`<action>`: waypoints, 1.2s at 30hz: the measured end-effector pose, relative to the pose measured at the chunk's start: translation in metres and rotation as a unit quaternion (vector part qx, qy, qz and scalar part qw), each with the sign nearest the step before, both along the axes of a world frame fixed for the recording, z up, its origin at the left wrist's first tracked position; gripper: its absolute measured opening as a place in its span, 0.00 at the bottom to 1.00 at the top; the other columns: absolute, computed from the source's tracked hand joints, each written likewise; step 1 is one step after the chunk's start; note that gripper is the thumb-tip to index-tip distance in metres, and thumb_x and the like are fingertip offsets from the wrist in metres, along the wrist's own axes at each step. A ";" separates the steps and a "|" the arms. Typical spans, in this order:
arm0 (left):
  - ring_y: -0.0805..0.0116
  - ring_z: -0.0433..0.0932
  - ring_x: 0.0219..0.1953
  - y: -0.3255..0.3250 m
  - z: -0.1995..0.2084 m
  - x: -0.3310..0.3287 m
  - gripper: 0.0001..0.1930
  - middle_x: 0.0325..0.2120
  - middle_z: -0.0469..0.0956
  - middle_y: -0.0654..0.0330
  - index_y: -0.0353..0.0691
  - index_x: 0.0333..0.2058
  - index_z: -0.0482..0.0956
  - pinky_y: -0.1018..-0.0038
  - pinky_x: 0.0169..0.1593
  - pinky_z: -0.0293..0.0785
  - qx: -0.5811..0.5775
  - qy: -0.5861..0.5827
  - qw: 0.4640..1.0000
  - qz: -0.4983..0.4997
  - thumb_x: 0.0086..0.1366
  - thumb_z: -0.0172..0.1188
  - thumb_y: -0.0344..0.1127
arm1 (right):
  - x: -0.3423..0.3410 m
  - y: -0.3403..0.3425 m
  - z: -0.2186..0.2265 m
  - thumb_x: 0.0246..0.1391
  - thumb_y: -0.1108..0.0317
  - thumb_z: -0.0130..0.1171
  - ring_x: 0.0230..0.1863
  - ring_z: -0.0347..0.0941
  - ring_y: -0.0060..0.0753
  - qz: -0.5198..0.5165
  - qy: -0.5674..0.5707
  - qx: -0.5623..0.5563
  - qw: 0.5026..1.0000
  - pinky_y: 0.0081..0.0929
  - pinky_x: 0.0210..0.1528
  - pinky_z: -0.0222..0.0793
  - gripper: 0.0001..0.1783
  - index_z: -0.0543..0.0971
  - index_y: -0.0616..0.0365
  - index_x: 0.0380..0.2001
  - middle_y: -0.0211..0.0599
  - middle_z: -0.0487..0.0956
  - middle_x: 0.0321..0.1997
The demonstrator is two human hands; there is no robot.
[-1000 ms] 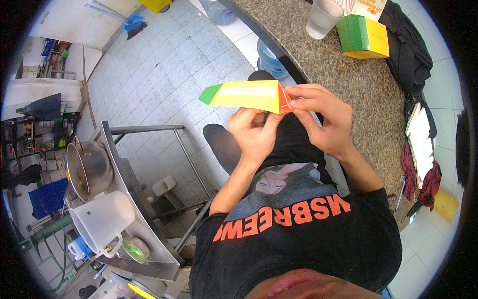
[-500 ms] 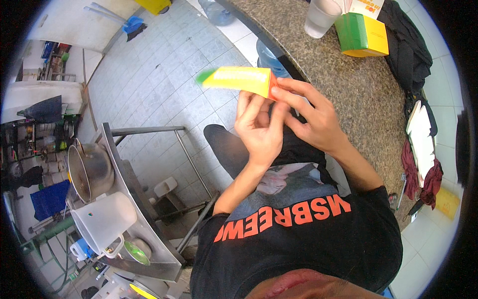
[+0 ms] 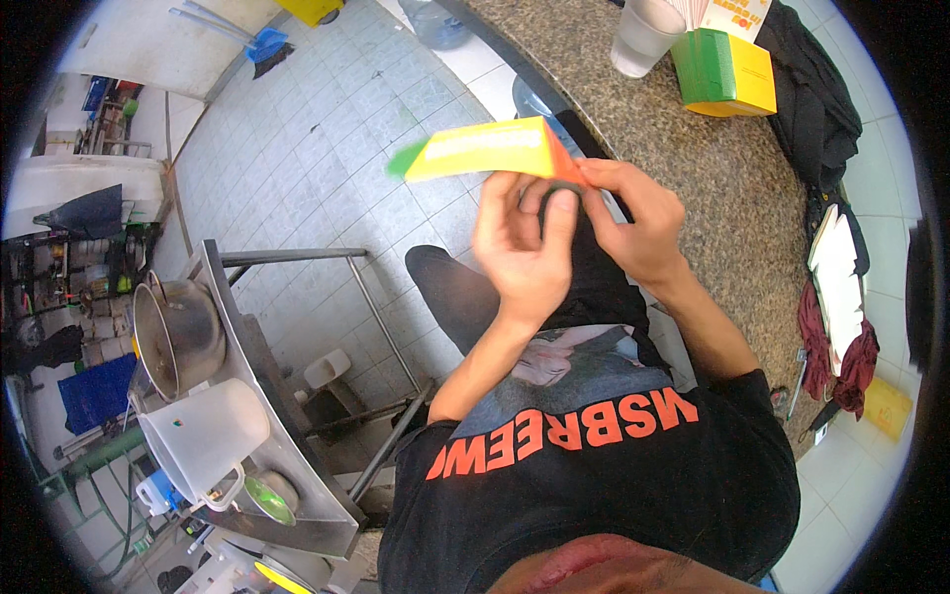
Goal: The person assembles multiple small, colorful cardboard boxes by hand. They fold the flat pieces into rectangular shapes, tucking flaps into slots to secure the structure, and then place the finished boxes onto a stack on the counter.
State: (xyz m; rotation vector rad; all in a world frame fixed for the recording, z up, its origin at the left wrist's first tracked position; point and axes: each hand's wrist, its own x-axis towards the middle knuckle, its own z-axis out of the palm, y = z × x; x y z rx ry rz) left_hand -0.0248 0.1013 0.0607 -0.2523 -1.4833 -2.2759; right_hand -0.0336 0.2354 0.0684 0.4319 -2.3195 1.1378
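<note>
A folded cardboard piece (image 3: 485, 150), yellow with a green far-left end and an orange-red right end, is held above my lap. Its green end is blurred. My right hand (image 3: 638, 223) pinches the orange-red end between thumb and fingers. Below it, my left hand (image 3: 524, 247) has its fingers curled against the card's lower edge, partly hidden behind it, with the thumb raised near the orange-red end. On the counter at the upper right stands a similar green and yellow cardboard holder (image 3: 730, 74) with white paper sheets in it.
The granite counter (image 3: 727, 208) runs along my right, bearing a translucent cup (image 3: 645, 38) and dark cloth (image 3: 816, 99). On my left, a metal table (image 3: 322, 520) carries a pot (image 3: 188, 332) and a white plastic pitcher (image 3: 213, 436). Water jugs (image 3: 435, 22) stand by the counter's base.
The cardboard piece has tilted, its right end folding into a sharper slanted shape. My right hand has shifted slightly right, and my left thumb has come away from the right fingers.
</note>
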 end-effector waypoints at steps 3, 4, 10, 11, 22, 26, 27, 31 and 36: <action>0.53 0.74 0.57 -0.003 -0.008 0.008 0.31 0.56 0.72 0.46 0.30 0.59 0.68 0.59 0.59 0.73 -0.284 0.065 0.956 0.028 0.55 0.68 0.22 | 0.001 -0.002 -0.001 0.59 0.76 0.66 0.37 0.84 0.24 0.012 -0.150 -0.215 0.965 0.25 0.39 0.83 0.04 0.81 0.67 0.32 0.41 0.87 0.34; 0.52 0.75 0.54 -0.006 -0.012 0.013 0.32 0.54 0.73 0.46 0.31 0.58 0.69 0.61 0.56 0.73 -0.401 0.099 0.908 0.066 0.53 0.68 0.21 | 0.000 -0.001 -0.001 0.59 0.77 0.66 0.37 0.84 0.24 0.030 -0.178 -0.237 0.955 0.24 0.39 0.83 0.04 0.81 0.67 0.33 0.41 0.87 0.34; 0.58 0.80 0.38 -0.002 -0.051 0.016 0.23 0.41 0.80 0.52 0.34 0.46 0.78 0.68 0.41 0.76 -0.367 0.052 0.913 0.169 0.50 0.74 0.21 | 0.002 0.002 -0.005 0.61 0.77 0.65 0.39 0.83 0.22 0.129 -0.278 -0.314 0.899 0.20 0.42 0.80 0.05 0.80 0.68 0.37 0.42 0.86 0.37; 0.59 0.81 0.36 -0.007 -0.050 0.018 0.21 0.39 0.81 0.53 0.33 0.44 0.79 0.68 0.40 0.77 -0.383 0.036 0.908 0.166 0.50 0.74 0.21 | 0.003 0.001 -0.003 0.60 0.78 0.65 0.40 0.83 0.24 0.134 -0.273 -0.332 0.893 0.21 0.43 0.81 0.04 0.82 0.68 0.38 0.41 0.86 0.38; 0.59 0.81 0.48 -0.030 -0.050 0.025 0.18 0.46 0.82 0.54 0.32 0.50 0.80 0.65 0.53 0.75 -0.329 0.088 0.929 0.141 0.61 0.68 0.24 | 0.000 0.007 0.014 0.46 0.79 0.69 0.39 0.84 0.41 0.105 -0.014 0.028 0.994 0.31 0.42 0.80 0.09 0.85 0.60 0.33 0.39 0.85 0.35; 0.67 0.81 0.43 -0.029 -0.031 0.016 0.11 0.42 0.84 0.55 0.30 0.47 0.81 0.71 0.49 0.76 -0.163 -0.012 0.985 0.056 0.66 0.65 0.24 | 0.003 0.008 0.018 0.46 0.76 0.72 0.36 0.83 0.38 0.129 -0.061 0.003 0.990 0.29 0.39 0.78 0.09 0.86 0.60 0.33 0.38 0.84 0.33; 0.69 0.82 0.42 -0.030 -0.029 0.016 0.09 0.41 0.84 0.55 0.29 0.46 0.82 0.73 0.48 0.76 -0.128 -0.054 0.990 0.019 0.67 0.64 0.24 | 0.002 0.009 0.024 0.47 0.76 0.72 0.35 0.83 0.38 0.132 -0.079 -0.009 0.988 0.29 0.38 0.78 0.08 0.86 0.60 0.34 0.38 0.84 0.33; 0.73 0.82 0.37 -0.030 -0.014 0.019 0.07 0.35 0.86 0.56 0.29 0.41 0.84 0.77 0.45 0.76 -0.081 -0.157 0.983 -0.040 0.69 0.64 0.27 | 0.003 0.013 0.039 0.52 0.76 0.70 0.34 0.83 0.30 0.138 -0.173 -0.050 0.974 0.25 0.37 0.77 0.06 0.86 0.63 0.35 0.38 0.84 0.33; 0.73 0.82 0.36 -0.027 -0.015 0.022 0.09 0.33 0.86 0.56 0.29 0.41 0.85 0.77 0.44 0.77 -0.071 -0.158 0.983 -0.059 0.69 0.65 0.30 | 0.008 0.012 0.034 0.56 0.76 0.67 0.35 0.82 0.27 0.144 -0.238 -0.156 0.948 0.22 0.38 0.79 0.04 0.86 0.65 0.35 0.40 0.83 0.34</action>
